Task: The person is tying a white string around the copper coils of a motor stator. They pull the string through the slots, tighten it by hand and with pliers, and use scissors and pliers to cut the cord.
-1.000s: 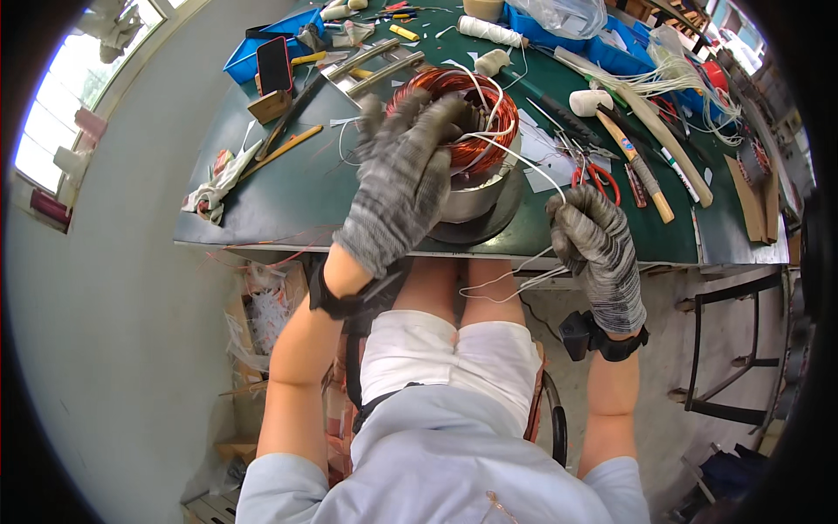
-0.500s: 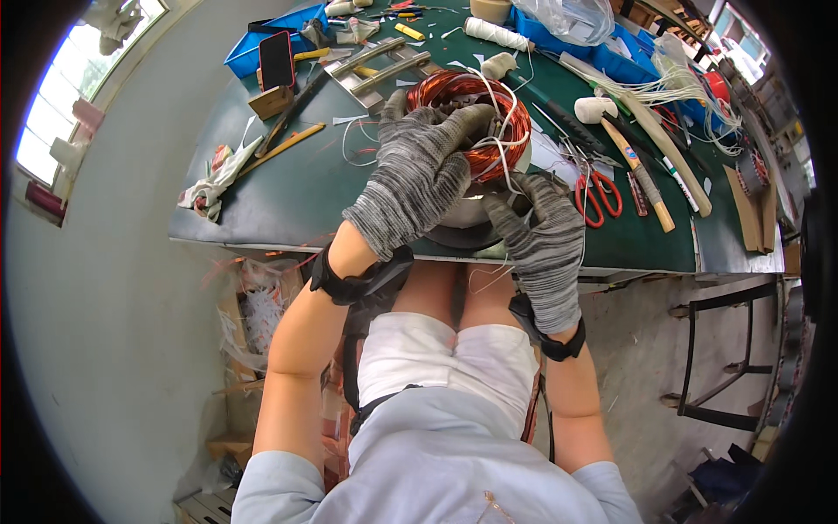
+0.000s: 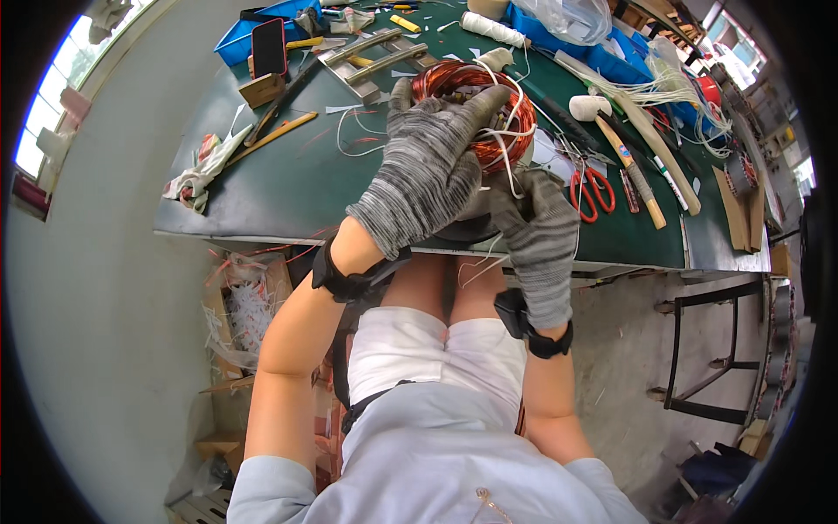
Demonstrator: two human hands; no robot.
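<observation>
A ring of copper wire windings [image 3: 522, 113] stands at the near edge of the green table, bound with white cord [image 3: 499, 133]. My left hand [image 3: 419, 153], in a grey striped glove, is closed round the left side of the windings, its thumb reaching over the top into the ring. My right hand [image 3: 539, 223], gloved alike, is at the lower right of the ring. Its fingers are pinched together on the white cord that hangs from the windings. Loose cord ends dangle below it. A dark round base under the ring is mostly hidden by my hands.
Red-handled scissors [image 3: 594, 196], a wooden-handled hammer [image 3: 630, 162] and a marker [image 3: 670, 183] lie to the right. On the left are a phone [image 3: 269, 48], a rag [image 3: 205, 170] and a metal frame [image 3: 371, 65]. Blue bins [image 3: 628, 61] stand at the back.
My right hand has come up closer under the ring, its fingers drawn together at the cord. My left hand keeps its hold. The whole view has shifted slightly.
</observation>
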